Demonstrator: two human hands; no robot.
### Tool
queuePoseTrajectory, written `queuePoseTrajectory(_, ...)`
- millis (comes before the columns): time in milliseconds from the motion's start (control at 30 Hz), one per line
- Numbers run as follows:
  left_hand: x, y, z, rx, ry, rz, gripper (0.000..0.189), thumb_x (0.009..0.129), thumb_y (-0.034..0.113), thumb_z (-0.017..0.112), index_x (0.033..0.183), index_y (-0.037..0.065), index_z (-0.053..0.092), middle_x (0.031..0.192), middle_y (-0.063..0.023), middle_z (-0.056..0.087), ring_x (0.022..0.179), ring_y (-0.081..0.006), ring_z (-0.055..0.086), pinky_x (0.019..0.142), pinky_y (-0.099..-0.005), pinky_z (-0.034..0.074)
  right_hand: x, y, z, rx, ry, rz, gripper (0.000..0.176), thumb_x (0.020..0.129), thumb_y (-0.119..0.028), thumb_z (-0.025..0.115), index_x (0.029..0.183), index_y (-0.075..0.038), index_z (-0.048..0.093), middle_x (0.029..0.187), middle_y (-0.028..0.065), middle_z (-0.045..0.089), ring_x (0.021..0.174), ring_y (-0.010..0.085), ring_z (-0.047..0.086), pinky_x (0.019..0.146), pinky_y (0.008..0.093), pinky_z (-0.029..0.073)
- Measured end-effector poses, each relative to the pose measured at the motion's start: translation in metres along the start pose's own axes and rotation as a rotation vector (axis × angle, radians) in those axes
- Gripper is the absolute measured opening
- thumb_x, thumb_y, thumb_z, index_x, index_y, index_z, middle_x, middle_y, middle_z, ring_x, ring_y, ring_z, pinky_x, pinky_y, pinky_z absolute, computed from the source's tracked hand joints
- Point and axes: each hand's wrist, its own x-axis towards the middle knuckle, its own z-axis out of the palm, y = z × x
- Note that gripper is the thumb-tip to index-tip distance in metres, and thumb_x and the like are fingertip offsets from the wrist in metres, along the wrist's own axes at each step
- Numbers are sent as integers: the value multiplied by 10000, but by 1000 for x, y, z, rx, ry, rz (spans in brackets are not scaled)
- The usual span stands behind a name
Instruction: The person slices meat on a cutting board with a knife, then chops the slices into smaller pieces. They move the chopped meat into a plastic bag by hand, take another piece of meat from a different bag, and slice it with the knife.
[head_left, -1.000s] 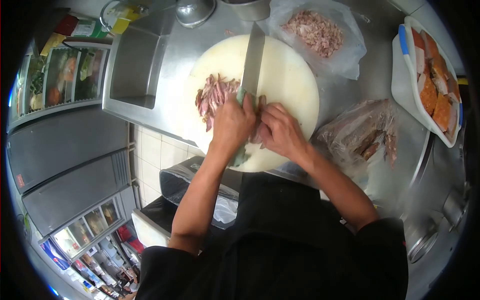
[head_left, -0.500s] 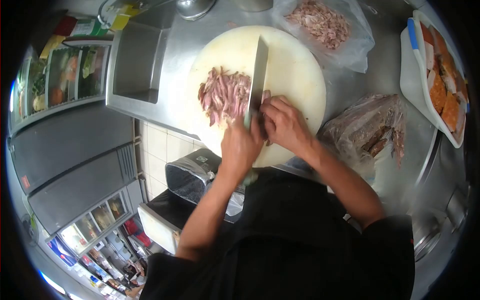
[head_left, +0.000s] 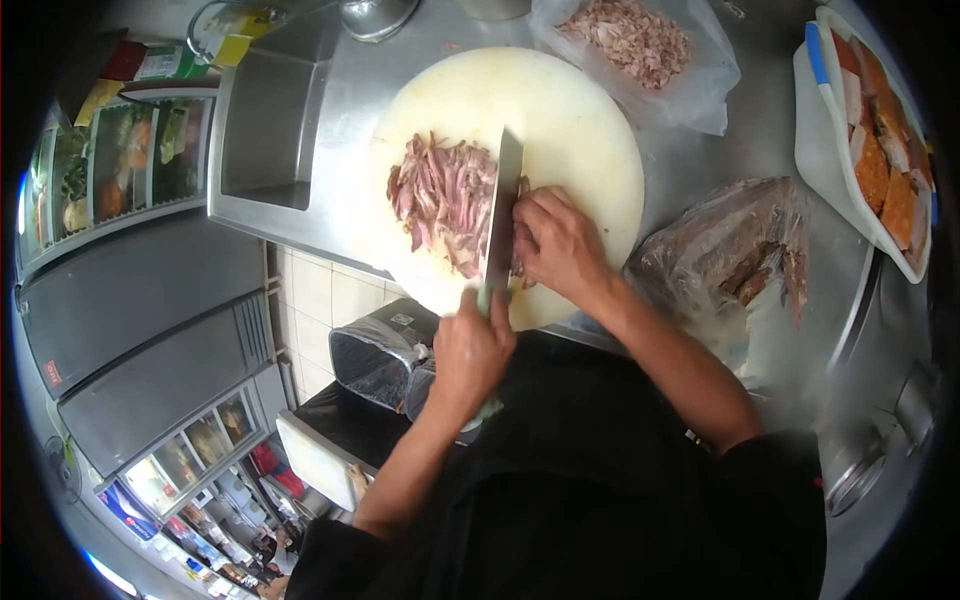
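Head view: the left hand (head_left: 472,352) is closed around the handle of a cleaver (head_left: 503,215), whose blade runs away from the body and stands edge-down on the board (head_left: 580,120). The right hand (head_left: 555,245) sits just right of the blade, fingers curled and pressed down on a piece of meat (head_left: 521,188) that touches the steel; only slivers of it show past the knuckles. The two hands are apart, the left nearer the body at the board's near edge. Left of the blade lies a heap of slices (head_left: 443,200). Beyond the right hand is an open bag (head_left: 700,90) of chopped bits. To its right is a second bag (head_left: 725,250) with dark pieces, and further right a tray (head_left: 812,130). Beyond and left of the left hand is a sink (head_left: 270,120).
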Motion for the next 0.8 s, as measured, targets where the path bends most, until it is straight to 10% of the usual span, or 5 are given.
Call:
queuePoseTrajectory(200, 102, 28, -1, -92, 184, 234, 348, 977, 235, 557, 904, -98, 628, 724, -346, 621, 703, -521, 632, 627, -558, 519, -1, 0, -1, -95, -45, -61, 166, 731, 6, 640, 894, 9, 616, 1018, 169, 626, 973, 343, 596, 849, 416, 535)
queuePoseTrajectory(533, -20, -2, -12, -49, -33, -32, 330, 983, 253, 564, 936, -70, 616, 730, -371, 613, 751, -549, 626, 676, -591, 506, -6, -4, 7, -172, 95, -62, 166, 767, 33, 624, 928, 14, 586, 926, 164, 577, 885, 363, 559, 785, 437, 499)
queuePoseTrajectory(800, 97, 30, -4, -101, 195, 186, 405, 976, 267, 557, 805, -89, 647, 743, -389, 605, 764, -532, 645, 679, -552, 531, -2, -7, 3, -161, -18, -11, 248, 729, 35, 648, 968, 49, 583, 1084, 226, 579, 1036, 376, 552, 911, 443, 479)
